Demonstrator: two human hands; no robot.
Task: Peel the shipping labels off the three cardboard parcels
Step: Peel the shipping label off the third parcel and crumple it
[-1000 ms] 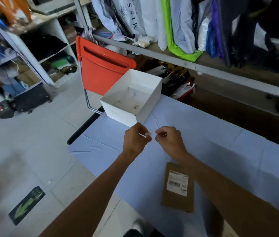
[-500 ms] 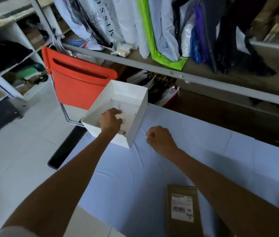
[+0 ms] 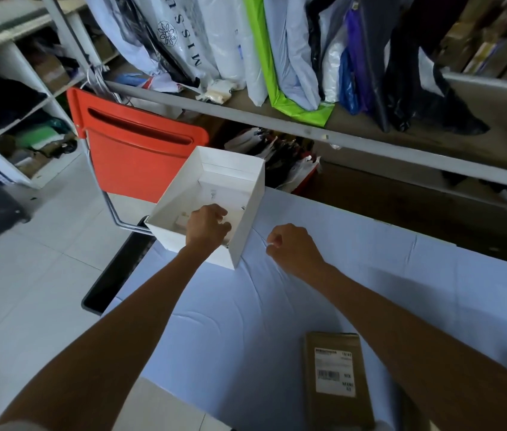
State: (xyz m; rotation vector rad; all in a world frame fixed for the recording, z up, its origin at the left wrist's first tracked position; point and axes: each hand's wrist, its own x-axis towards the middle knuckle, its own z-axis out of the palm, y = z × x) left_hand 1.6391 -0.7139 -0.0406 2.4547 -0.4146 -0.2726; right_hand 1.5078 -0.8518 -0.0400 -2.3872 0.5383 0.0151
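1. Hands first: the left hand reaches down inside a white box, its fingers bent towards the box floor. I cannot tell whether they hold anything. The right hand hovers just beside the box's near corner, its fingers curled closed.
2. Under both hands is the surface, covered in a pale blue creased cloth. A light thing would probably slide on it.
3. Beyond the left hand, behind the box, stands an orange chair.
4. Only one cardboard parcel is in view. It lies flat, well back from both hands towards the person, between the forearms and close to the right one. It looks thin, stiff and light, so I judge it needs one hand pressing flat on bare cardboard to stop it skating.
5. On the parcel's upper face is the shipping label, white with a barcode and not yet peeled. It is likely thin stuck-down paper that tears easily. The best hold is probably a nail under the corner nearest the right hand, then a low, slow pull.
6. At the right hand's fingertips is a tiny white fleck, too small to tell whether it is a pinched scrap.
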